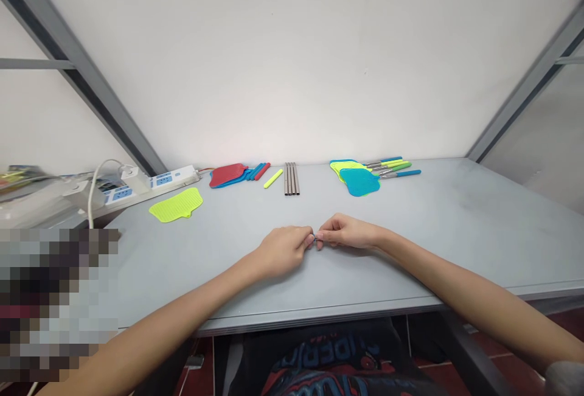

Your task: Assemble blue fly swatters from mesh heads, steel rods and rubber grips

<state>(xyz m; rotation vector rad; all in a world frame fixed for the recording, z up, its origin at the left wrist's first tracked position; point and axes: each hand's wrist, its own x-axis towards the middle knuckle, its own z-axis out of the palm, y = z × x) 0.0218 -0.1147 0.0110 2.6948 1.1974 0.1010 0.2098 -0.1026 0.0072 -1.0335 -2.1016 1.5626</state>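
Note:
Over the middle of the table (pixel 205 268), my left hand (pixel 285 250) and my right hand (pixel 349 232) meet almost fingertip to fingertip. Both are closed, the right in a pinch. Between them shows a bit of a thin metal rod (pixel 314 238); the rest is hidden by fingers. Behind the hands lie several metal tubes (pixel 292 180) side by side, with a yellow-green handle (pixel 273 179) to their left. A yellow-green fly swatter head (pixel 177 206) lies flat at the left.
Red and blue swatter heads (pixel 228 174) lie stacked at the back left beside blue and red handles (pixel 262 171). Assembled blue and green fly swatters (pixel 360 182) lie at the back right. A white power strip (pixel 173 176) with plugs and a cable runs along the left edge.

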